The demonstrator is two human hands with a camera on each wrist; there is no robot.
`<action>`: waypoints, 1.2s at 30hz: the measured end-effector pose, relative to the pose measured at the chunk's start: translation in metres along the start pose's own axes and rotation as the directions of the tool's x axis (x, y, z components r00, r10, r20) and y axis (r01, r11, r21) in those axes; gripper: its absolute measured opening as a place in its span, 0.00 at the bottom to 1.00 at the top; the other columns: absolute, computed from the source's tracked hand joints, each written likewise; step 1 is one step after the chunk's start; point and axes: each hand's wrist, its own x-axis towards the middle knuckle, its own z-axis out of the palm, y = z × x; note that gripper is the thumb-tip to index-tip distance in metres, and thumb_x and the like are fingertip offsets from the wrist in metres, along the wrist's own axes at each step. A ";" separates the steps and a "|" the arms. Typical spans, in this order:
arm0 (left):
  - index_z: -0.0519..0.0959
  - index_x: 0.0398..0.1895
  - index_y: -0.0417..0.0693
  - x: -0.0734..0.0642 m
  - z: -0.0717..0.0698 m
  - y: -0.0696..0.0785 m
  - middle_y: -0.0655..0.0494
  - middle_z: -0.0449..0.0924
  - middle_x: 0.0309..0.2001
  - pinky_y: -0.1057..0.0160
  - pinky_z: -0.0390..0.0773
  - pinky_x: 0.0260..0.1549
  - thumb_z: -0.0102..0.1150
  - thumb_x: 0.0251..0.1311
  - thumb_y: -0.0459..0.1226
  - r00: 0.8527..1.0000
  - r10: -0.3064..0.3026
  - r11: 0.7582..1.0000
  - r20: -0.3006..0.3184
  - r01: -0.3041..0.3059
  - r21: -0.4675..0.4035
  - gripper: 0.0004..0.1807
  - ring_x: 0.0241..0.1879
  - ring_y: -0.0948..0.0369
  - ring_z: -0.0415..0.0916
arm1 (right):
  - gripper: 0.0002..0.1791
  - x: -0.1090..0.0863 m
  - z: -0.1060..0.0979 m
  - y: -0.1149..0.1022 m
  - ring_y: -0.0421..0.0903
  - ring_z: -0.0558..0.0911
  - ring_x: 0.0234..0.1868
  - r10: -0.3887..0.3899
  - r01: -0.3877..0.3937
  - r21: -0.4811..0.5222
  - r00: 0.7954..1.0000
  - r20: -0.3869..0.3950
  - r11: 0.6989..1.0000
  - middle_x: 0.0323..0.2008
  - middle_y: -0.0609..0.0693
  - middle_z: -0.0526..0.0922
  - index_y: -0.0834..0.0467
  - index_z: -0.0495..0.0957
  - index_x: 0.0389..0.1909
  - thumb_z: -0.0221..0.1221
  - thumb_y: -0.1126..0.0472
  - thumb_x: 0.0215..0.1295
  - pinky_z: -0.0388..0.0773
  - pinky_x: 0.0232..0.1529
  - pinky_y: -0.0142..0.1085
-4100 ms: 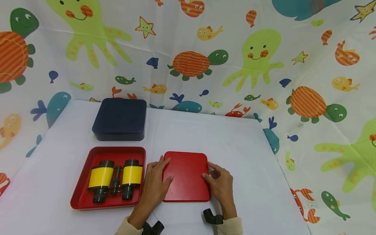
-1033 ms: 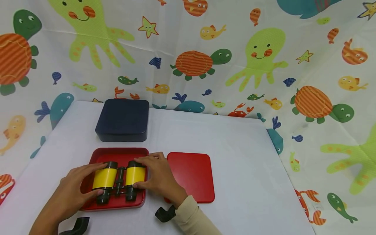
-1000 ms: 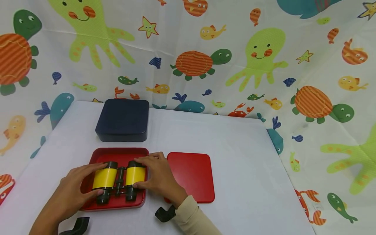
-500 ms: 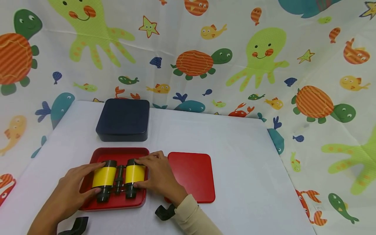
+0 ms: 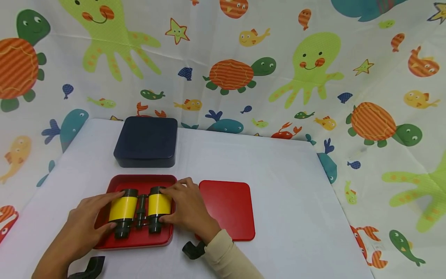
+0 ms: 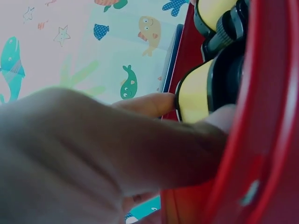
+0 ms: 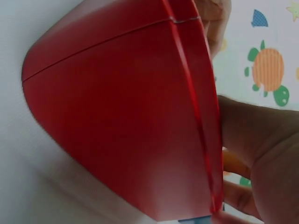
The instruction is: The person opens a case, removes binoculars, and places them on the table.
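Binoculars [image 5: 141, 209] sit lower left in the frame, within a red tray [image 5: 146, 178], their barrels running up and down the picture. Largest of all, a sea-creature cloth [image 5: 226, 44] fills the top of the frame and comes down both sides; below it a white-covered bench [image 5: 285, 201] spreads through the middle and bottom. The red tray rests on it, with a navy box [image 5: 146, 139] just above it in the frame and a flat red square [image 5: 228, 209] just to its right, apart from it. The left hand [image 5: 81, 223] comes in from the bottom left, the right hand [image 5: 189, 209] from the bottom, reaching over the tray's right rim. On each, the fingers are partly spread along one barrel, fingertip at its upper end and thumb at its lower, pinching it. Whether the binoculars touch the tray floor, I cannot tell. The step in hand looks like a two-handed hold on them; a lift from here would call for even pressure and both hands rising level past the rim.
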 end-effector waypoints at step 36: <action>0.64 0.81 0.52 -0.011 -0.030 0.039 0.31 0.66 0.73 0.19 0.71 0.55 0.82 0.48 0.29 0.998 0.053 0.998 -0.036 -0.054 -0.037 0.55 0.66 0.30 0.62 | 0.40 -0.022 -0.039 0.011 0.39 0.75 0.64 0.048 -0.001 0.371 0.992 -0.117 0.929 0.62 0.40 0.82 0.43 0.81 0.69 0.81 0.49 0.52 0.81 0.62 0.34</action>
